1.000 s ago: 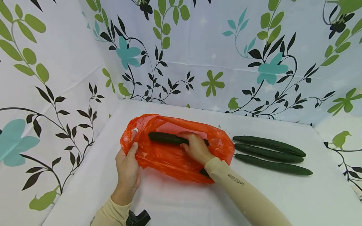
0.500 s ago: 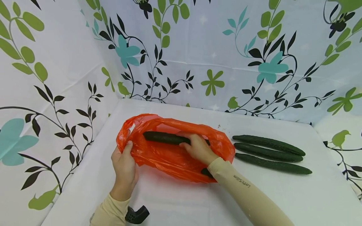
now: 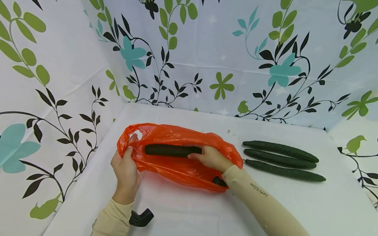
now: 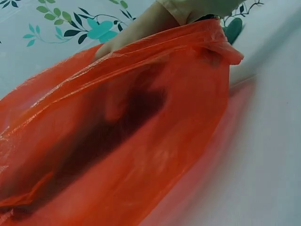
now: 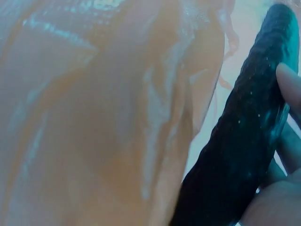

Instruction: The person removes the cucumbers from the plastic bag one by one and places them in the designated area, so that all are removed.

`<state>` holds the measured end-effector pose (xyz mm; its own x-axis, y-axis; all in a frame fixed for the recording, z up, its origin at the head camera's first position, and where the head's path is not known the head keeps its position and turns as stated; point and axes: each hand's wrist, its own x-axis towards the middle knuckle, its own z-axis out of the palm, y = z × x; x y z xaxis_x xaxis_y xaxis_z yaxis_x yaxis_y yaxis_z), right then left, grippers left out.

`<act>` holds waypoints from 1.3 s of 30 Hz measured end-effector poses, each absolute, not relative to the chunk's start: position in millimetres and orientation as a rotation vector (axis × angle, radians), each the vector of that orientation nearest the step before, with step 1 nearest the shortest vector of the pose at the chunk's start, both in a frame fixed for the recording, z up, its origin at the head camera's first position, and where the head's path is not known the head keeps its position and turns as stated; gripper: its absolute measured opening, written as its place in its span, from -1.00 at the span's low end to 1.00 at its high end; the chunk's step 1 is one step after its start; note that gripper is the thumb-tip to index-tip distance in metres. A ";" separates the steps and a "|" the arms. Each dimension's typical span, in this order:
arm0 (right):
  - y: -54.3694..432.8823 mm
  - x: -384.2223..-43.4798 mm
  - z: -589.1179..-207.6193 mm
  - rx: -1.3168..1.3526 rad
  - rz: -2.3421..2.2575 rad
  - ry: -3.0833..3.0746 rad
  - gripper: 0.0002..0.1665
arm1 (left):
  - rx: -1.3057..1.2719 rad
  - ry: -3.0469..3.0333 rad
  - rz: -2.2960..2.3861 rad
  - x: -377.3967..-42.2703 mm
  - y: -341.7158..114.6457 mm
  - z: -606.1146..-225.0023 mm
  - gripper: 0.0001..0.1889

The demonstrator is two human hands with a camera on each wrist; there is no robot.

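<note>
A crinkled red plastic bag (image 3: 174,168) lies on its side with its mouth gaping toward me. My left hand (image 3: 127,177) pinches the bag's left end, thumb in front and fingertips showing through the handle hole. Inside the mouth, my right hand (image 3: 211,159) grips a dark green cucumber (image 3: 165,150) near its right part, the cucumber lying level. Through the thin plastic in the left wrist view, the cucumber (image 4: 99,141) appears as a dark shape. The right wrist view shows bumpy skin on the cucumber (image 5: 240,127), with thumb and fingers around it.
Right of the bag, three cucumbers (image 3: 283,162) lie side by side on the white tabletop (image 3: 189,213). A black wrist device (image 3: 141,218) sticks out beside the left sleeve. Patterned cloth (image 3: 189,59) rises behind and to the left of the table.
The right hand has carried the cucumber slightly left and lower within the bag. The left hand has drawn the bag's left end leftward, and the upper rim has sagged.
</note>
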<state>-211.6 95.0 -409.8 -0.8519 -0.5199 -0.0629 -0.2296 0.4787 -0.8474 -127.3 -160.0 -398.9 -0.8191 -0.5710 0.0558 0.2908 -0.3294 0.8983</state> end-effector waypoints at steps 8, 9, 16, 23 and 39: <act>101.0 -212.6 -409.1 -0.732 -1.330 2.301 -0.49 | 0.414 -1.415 -2.136 -132.9 -164.0 -403.1 -0.60; 101.3 -213.3 -409.3 -0.760 -1.337 2.276 -0.50 | 0.426 -1.422 -2.137 -133.3 -164.1 -403.5 -0.60; 100.8 -212.5 -406.7 -0.791 -1.369 2.162 -0.53 | 0.444 -1.489 -2.121 -132.6 -163.5 -405.8 -0.60; 93.8 -206.4 -401.2 -0.823 -1.468 2.062 -0.53 | 0.337 -1.451 -2.109 -132.2 -159.3 -412.2 -0.61; 83.9 -186.4 -377.7 -0.945 -1.657 1.777 -0.51 | 0.225 -1.415 -2.045 -130.1 -156.0 -417.7 -0.61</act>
<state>-186.4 83.9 -377.7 -0.6159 -0.7836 0.0813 -0.1355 0.0037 -0.9908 -130.1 -156.0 -417.7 -0.7846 -0.5842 0.2076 0.4003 -0.2216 0.8892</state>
